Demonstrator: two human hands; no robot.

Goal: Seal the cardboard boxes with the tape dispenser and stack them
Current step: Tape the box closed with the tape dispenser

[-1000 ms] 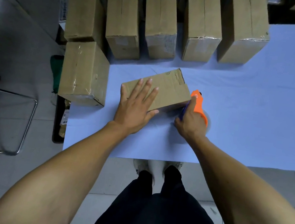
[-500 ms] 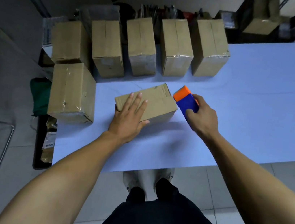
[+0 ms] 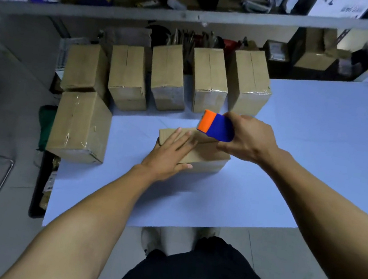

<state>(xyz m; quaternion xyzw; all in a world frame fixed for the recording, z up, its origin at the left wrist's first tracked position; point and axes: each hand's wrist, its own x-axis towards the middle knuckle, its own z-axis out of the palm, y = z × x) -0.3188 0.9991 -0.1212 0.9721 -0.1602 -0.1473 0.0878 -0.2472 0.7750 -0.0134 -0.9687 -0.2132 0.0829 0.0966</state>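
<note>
Fingers of the left hand [image 3: 168, 156] lie flat on the low brown cardboard box [image 3: 201, 157] mid-table, likely pinning it for taping. The right hand [image 3: 248, 137] grips the blue-and-orange plastic tape dispenser [image 3: 216, 126] above the box's far edge. Taller matte cartons [image 3: 169, 79] line the pale table [image 3: 317, 158] behind.

Orange-and-blue tape dispenser [image 3: 216, 127] in right hand [image 3: 247, 137]; plain brown cardboard box [image 3: 202, 152] under left hand [image 3: 169, 155]; pale blue table [image 3: 317, 158].
</note>
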